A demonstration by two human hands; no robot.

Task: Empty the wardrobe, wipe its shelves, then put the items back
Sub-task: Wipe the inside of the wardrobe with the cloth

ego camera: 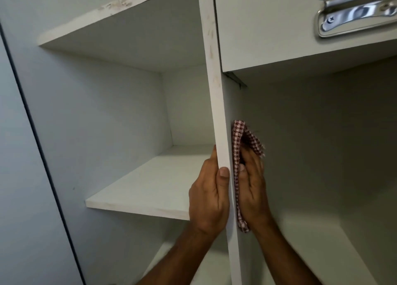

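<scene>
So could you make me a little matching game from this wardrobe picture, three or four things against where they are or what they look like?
Things:
1. cloth
2. left hand
3. handles
4. right hand

Descriptions:
A. shiny metal, top right on the drawer fronts
B. grips the front edge of the upright panel
C. red and white check, flat against the panel's right face
D. presses the cloth against the panel

Pairs: 1-C, 2-B, 3-A, 4-D
</scene>
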